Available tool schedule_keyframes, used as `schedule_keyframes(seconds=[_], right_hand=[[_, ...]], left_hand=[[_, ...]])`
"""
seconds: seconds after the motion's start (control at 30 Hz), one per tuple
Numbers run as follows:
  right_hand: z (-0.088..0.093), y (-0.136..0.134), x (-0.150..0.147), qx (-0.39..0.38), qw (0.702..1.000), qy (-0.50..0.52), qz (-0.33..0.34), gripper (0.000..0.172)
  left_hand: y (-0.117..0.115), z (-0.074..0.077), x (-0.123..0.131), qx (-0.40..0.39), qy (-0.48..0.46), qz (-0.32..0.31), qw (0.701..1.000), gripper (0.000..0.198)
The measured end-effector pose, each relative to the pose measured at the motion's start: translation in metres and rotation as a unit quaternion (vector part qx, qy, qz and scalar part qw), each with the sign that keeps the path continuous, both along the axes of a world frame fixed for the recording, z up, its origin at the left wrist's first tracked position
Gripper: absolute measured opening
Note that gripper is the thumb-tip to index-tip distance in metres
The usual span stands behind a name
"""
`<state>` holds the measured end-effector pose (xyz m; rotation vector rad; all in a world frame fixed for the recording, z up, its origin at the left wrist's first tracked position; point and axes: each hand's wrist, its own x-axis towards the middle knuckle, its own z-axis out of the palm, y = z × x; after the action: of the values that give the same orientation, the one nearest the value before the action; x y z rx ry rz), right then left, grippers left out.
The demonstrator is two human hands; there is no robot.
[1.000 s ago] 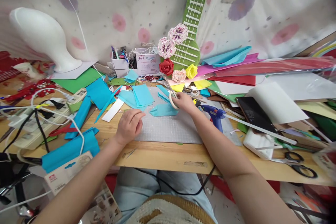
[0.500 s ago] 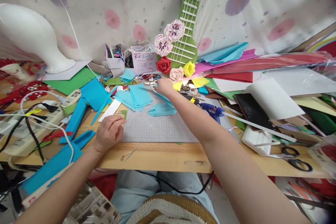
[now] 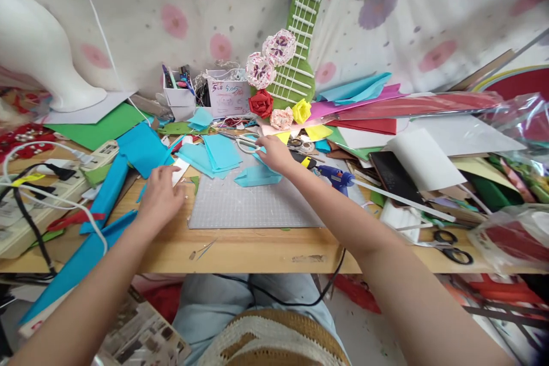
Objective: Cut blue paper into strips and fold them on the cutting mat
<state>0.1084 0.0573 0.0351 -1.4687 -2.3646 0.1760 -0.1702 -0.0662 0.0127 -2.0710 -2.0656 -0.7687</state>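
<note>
My right hand reaches over the far part of the grey cutting mat, its fingers closed at the white handles of a pair of scissors. Just below it lies a folded piece of light blue paper. More light blue sheets are stacked left of the scissors. My left hand is beyond the mat's left edge, palm down, with thumb and fingers apart. Its fingertips are at a white paper strip, and it covers most of a thin blue strip.
A blue glue gun with a long white stick lies right of the mat. Black-handled scissors rest near the front right edge. Power strips and cables crowd the left. A green paper guitar with flowers stands behind.
My left hand has moved forward and left onto the paper strips, its fingers spreading. My right hand has drawn the white-handled scissors slightly out of the clutter. The whole view has shifted a little.
</note>
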Motion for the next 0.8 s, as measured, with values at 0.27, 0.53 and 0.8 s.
schedule_keyframes(seconds=[0.27,0.53,0.8], right_hand=[[-0.022,-0.026,0.042,0.015,0.994,0.104,-0.043,0.026],[-0.033,-0.041,0.052,-0.011,0.994,0.112,-0.013,0.022],[-0.043,-0.039,0.046,-0.007,0.99,0.143,-0.015,0.021]], left_hand=[[0.008,0.032,-0.078,-0.183,0.166,-0.059,0.967,0.077],[0.007,0.041,-0.088,-0.299,0.221,-0.014,0.928,0.114],[0.009,0.041,-0.1,-0.273,0.282,0.008,0.92,0.118]])
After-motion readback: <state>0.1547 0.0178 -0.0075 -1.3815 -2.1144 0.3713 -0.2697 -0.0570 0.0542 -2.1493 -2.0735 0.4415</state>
